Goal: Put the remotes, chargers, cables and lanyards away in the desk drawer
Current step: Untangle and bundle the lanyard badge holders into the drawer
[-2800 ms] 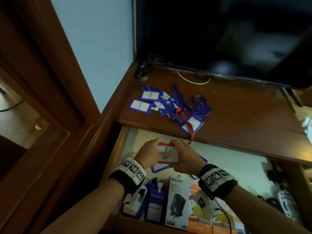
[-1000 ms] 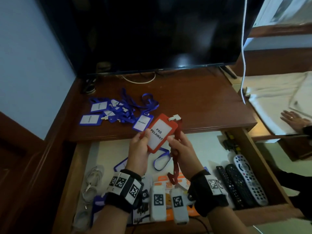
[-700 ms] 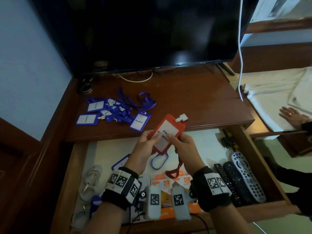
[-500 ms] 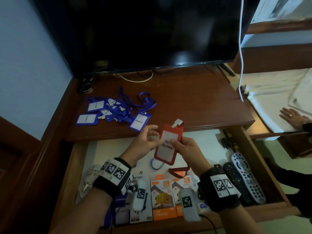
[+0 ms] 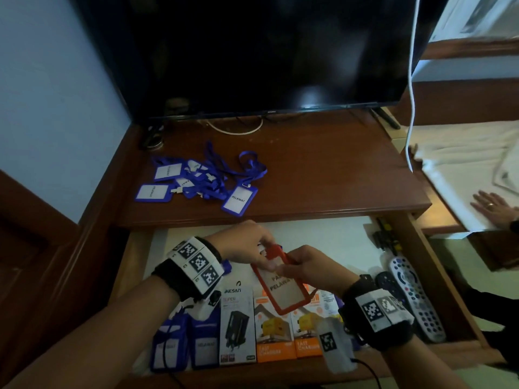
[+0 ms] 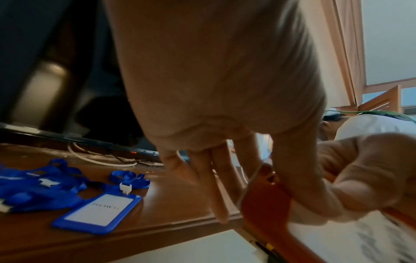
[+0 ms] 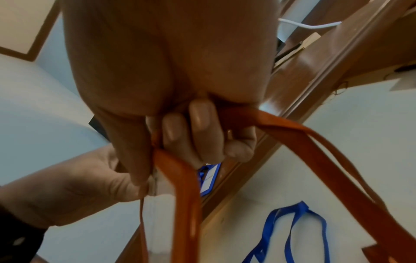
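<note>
Lowered since half a second before, the red badge holder (image 5: 283, 287) was held over the charger boxes (image 5: 275, 327), pinched by left hand (image 5: 247, 245) and right hand (image 5: 311, 268).

The wooden desk top (image 5: 323, 175) carries a tangle of blue lanyards (image 5: 205, 179) with badge holders at its 9 o'clock side, a white cable (image 5: 238, 131) at 12 o'clock under the television (image 5: 266, 51). Below it the open drawer (image 5: 455, 301) holds charger boxes (image 5: 273, 335) along its 6 o'clock edge — blue badge holders (image 5: 185, 346) at 7 o'clock, remotes (image 5: 415, 296) at 3 o'clock.
</note>
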The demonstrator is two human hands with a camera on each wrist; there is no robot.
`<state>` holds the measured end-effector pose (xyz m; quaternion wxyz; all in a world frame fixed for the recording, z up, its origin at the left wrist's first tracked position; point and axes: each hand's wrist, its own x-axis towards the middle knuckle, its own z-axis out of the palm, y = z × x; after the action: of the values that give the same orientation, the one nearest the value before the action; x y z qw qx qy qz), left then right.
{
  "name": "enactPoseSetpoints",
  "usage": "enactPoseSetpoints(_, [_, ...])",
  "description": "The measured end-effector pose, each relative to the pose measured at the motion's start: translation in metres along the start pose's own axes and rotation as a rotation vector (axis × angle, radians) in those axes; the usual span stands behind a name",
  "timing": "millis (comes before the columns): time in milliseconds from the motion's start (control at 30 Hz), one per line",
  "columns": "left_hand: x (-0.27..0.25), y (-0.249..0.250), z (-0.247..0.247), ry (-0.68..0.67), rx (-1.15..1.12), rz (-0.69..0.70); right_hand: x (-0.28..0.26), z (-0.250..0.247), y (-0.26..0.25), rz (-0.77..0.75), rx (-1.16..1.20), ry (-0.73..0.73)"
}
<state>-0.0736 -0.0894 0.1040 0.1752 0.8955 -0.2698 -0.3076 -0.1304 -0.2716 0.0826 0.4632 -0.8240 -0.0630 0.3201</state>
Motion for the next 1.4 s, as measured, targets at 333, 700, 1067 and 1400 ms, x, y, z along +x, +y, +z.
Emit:
enactPoseSetpoints(333, [-0.008, -0.01, 0.01, -0.009, -0.082, -0.059, 0.002, 0.011, 0.011, 0.035, 0.191, -0.088])
enactPoseSetpoints(700, [-0.015, -0.017, 0.02, -0.16, -0.377, -0.062, 0.005, 0.012, 0.012, 0.041, 0.262, -0.126])
enactPoseSetpoints(1067, [-0.032, -0.029, 0.024, -0.079, -0.725, -0.049, 0.003, 0.004, 0.024, 0.01, 0.46, -0.096])
enactPoseSetpoints(1400, [-0.036, -0.044, 0.04, 0.664, -1.379, -0.136, 0.009, -0.001, 0.034, -0.041, 0.768, 0.035])
